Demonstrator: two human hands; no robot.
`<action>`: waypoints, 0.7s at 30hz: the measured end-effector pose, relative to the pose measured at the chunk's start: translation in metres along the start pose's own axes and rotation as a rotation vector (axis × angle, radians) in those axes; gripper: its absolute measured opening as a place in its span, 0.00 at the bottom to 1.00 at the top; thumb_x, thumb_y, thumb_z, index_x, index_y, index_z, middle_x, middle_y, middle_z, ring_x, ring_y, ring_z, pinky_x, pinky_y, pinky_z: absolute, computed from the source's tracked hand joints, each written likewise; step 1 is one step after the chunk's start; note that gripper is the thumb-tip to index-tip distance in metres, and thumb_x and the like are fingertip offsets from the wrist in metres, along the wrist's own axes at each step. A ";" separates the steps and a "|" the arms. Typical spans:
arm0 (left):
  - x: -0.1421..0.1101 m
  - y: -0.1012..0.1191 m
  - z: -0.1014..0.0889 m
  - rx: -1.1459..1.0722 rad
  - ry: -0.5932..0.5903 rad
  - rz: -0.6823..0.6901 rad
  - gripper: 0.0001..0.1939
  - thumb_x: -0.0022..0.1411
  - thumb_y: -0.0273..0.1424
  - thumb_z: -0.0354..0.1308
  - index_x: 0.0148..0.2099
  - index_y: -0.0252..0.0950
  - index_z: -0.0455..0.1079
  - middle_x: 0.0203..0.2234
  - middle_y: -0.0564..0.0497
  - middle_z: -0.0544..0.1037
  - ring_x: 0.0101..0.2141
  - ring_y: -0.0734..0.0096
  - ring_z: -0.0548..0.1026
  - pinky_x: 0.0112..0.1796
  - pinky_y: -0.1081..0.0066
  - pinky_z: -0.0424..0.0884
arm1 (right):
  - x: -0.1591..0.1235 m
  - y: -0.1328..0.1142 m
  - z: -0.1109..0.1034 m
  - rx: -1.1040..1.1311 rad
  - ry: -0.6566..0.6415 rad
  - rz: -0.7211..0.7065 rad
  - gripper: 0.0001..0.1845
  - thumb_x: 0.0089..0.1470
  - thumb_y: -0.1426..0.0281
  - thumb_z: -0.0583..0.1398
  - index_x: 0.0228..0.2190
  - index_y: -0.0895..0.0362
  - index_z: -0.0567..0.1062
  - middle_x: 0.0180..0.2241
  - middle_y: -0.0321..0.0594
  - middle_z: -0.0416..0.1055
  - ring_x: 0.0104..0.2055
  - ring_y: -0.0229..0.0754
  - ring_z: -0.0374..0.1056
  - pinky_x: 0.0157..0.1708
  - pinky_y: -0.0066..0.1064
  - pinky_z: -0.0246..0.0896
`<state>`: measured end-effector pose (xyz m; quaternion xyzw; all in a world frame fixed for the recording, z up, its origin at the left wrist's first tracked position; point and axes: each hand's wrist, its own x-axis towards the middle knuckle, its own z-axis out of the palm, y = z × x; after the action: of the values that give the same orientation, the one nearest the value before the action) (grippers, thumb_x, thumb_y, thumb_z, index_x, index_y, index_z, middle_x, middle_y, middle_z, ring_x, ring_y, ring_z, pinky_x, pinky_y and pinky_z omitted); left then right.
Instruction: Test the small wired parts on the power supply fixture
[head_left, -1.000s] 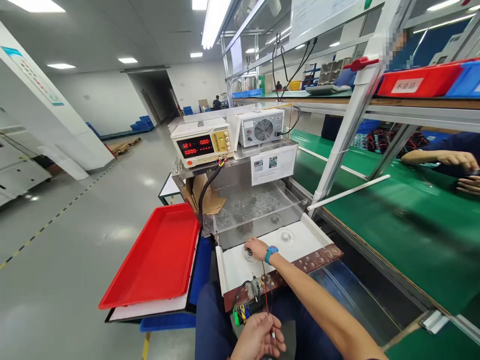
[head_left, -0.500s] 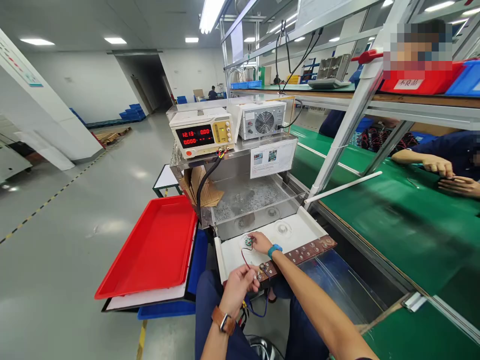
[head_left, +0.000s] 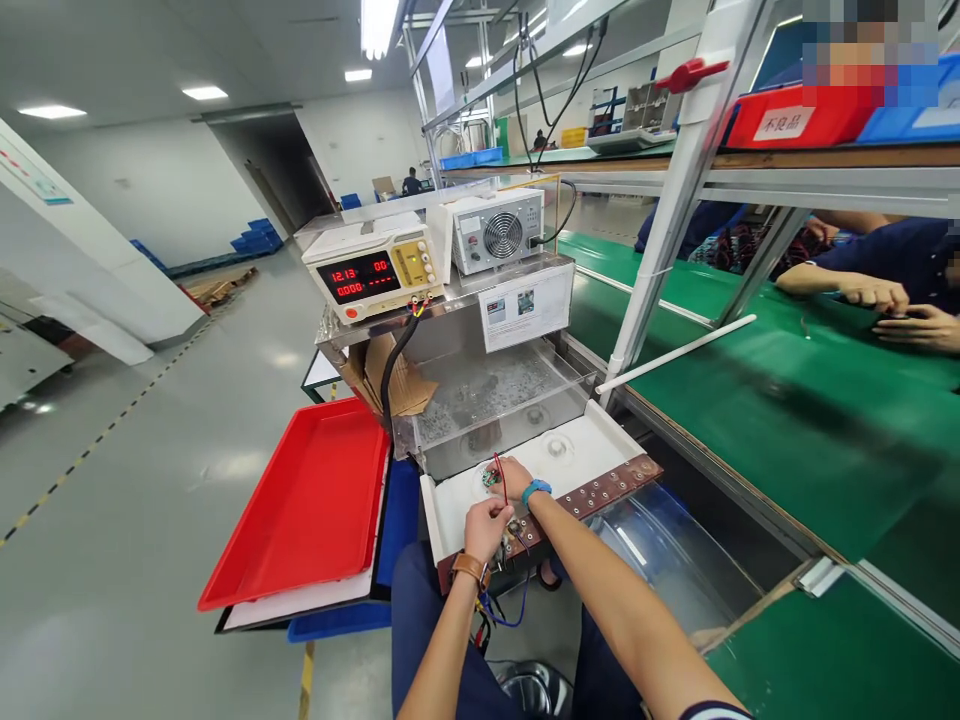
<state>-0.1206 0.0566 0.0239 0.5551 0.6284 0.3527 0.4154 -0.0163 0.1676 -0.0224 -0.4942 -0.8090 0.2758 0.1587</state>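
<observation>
My right hand [head_left: 511, 478], with a blue band on its wrist, is closed at the edge of a small green circuit board [head_left: 490, 478] over the white tray [head_left: 536, 465]. My left hand [head_left: 486, 526], below it and wearing a brown-strapped watch, pinches a thin red wire [head_left: 503, 480]. The wire rises from those fingertips and bends over near the board; where it ends is hidden. Just right of the left fingertips, a brown strip [head_left: 592, 495] with metal studs runs along the tray's front edge. Blue cable [head_left: 517, 618] hangs beneath the strip.
A power supply [head_left: 367, 270] with red digits and a grey fan unit [head_left: 499, 232] stand on the metal shelf ahead. Left is a red tray [head_left: 300, 505]. To the right runs a green bench [head_left: 825, 420], where a co-worker's hands [head_left: 892, 305] hold something dark.
My left hand has moved up toward the board, and the red wire now stands upright above its fingertips. My right hand stays at the board. The camera view has shifted slightly.
</observation>
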 end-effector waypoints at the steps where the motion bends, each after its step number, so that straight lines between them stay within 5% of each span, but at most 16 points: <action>1: 0.001 -0.002 0.001 0.006 -0.004 -0.006 0.13 0.51 0.39 0.56 0.29 0.34 0.75 0.23 0.51 0.78 0.27 0.69 0.72 0.32 0.71 0.66 | 0.000 0.000 0.000 -0.001 0.002 0.000 0.19 0.41 0.72 0.64 0.40 0.57 0.76 0.39 0.42 0.72 0.43 0.46 0.63 0.45 0.31 0.56; 21: -0.002 -0.004 0.003 0.079 0.066 -0.067 0.13 0.50 0.40 0.58 0.26 0.35 0.74 0.22 0.51 0.78 0.27 0.68 0.72 0.31 0.71 0.64 | -0.001 -0.004 0.004 0.053 0.014 0.018 0.21 0.38 0.73 0.62 0.40 0.57 0.77 0.39 0.41 0.73 0.45 0.48 0.64 0.46 0.32 0.58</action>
<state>-0.1197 0.0543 0.0189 0.5378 0.6734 0.3318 0.3837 -0.0207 0.1637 -0.0229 -0.4988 -0.7959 0.2953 0.1748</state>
